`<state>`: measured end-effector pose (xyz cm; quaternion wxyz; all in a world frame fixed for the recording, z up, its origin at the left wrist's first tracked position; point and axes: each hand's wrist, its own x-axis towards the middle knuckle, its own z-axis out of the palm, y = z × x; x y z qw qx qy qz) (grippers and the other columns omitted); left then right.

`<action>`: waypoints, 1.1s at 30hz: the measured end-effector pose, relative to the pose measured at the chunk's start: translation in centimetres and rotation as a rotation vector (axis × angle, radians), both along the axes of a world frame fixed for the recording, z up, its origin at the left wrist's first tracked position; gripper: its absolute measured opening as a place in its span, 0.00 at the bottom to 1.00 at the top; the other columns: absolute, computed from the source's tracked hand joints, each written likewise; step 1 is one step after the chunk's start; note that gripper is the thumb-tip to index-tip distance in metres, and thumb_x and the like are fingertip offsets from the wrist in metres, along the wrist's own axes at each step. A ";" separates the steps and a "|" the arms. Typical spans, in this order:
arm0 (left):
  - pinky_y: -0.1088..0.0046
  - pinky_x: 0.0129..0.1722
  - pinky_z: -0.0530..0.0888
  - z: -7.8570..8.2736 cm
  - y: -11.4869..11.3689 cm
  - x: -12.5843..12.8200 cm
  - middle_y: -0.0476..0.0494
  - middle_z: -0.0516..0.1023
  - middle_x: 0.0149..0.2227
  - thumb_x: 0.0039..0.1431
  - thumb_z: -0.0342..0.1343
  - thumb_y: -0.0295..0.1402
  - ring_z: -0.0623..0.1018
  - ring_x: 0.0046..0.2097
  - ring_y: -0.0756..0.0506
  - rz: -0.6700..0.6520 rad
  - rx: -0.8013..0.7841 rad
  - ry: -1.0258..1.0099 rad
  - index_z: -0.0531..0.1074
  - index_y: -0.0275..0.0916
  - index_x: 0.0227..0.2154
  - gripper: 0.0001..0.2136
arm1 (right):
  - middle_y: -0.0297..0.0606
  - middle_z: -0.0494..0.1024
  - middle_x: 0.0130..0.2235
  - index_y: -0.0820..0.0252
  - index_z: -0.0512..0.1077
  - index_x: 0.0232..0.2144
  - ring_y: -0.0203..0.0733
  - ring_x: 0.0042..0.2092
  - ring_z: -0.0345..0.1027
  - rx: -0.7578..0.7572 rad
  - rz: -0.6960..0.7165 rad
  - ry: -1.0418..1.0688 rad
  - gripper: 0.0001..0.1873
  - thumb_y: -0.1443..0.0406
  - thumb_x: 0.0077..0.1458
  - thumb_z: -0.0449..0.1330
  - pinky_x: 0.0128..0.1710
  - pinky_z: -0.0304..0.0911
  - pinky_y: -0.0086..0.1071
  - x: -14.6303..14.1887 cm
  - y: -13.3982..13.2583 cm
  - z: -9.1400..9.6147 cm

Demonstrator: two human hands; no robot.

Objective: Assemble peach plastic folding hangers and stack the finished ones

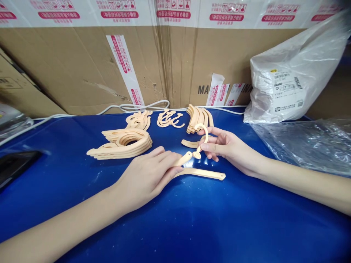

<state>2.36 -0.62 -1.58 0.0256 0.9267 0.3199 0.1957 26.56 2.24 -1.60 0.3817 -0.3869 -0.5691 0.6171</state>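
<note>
My left hand [149,173] rests palm down on the blue table [192,219], its fingers pinching the end of a peach plastic hanger arm [183,159]. A second arm piece [203,174] lies flat just below it. My right hand [225,146] holds a peach plastic hook [204,133] between thumb and fingers, the hook's lower end touching the tip of the arm piece. Another curved piece [189,144] lies behind the hands.
A stack of assembled hangers [123,142] lies at centre left, loose hooks [168,118] and a stack of curved pieces [199,117] behind. Cardboard boxes [82,65] wall the back. A white plastic bag [290,76] and clear wrapping [309,142] sit right; white cable [131,107] runs along the back; dark object [13,166] at left.
</note>
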 end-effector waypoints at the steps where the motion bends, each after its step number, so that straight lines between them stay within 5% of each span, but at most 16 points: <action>1: 0.72 0.32 0.62 0.0 0.0 0.0 0.48 0.72 0.33 0.70 0.40 0.35 0.66 0.34 0.47 -0.006 0.007 0.003 0.68 0.38 0.41 0.12 | 0.29 0.74 0.30 0.57 0.67 0.46 0.27 0.26 0.63 -0.001 -0.001 0.006 0.22 0.63 0.50 0.68 0.22 0.58 0.20 0.0 0.0 0.0; 9: 0.73 0.31 0.62 -0.2 0.2 0.1 0.48 0.73 0.32 0.69 0.42 0.36 0.68 0.33 0.47 -0.024 0.050 0.006 0.68 0.38 0.42 0.12 | 0.29 0.74 0.30 0.56 0.67 0.49 0.27 0.27 0.64 0.000 0.031 -0.006 0.24 0.64 0.51 0.67 0.24 0.59 0.20 0.0 0.1 -0.1; 14: 0.73 0.31 0.64 -0.1 0.1 0.1 0.48 0.74 0.32 0.69 0.42 0.36 0.70 0.32 0.47 -0.032 0.121 0.009 0.69 0.37 0.42 0.12 | 0.35 0.78 0.39 0.56 0.66 0.49 0.31 0.34 0.70 0.028 0.058 -0.018 0.22 0.63 0.52 0.66 0.30 0.63 0.22 -0.1 -0.1 0.1; 23: 0.70 0.26 0.61 0.1 -0.3 0.5 0.51 0.74 0.27 0.69 0.44 0.34 0.71 0.27 0.48 -0.043 0.378 0.070 0.71 0.36 0.42 0.11 | 0.31 0.77 0.31 0.59 0.69 0.49 0.29 0.30 0.67 -0.022 0.074 -0.030 0.23 0.64 0.50 0.68 0.29 0.61 0.23 -0.1 0.0 0.1; 33: 0.73 0.26 0.62 0.1 -0.3 0.4 0.49 0.73 0.27 0.70 0.41 0.35 0.70 0.27 0.49 -0.023 0.300 0.031 0.72 0.36 0.41 0.14 | 0.28 0.74 0.30 0.56 0.69 0.50 0.28 0.28 0.63 -0.010 0.076 -0.018 0.23 0.63 0.51 0.67 0.28 0.60 0.23 0.3 0.0 0.0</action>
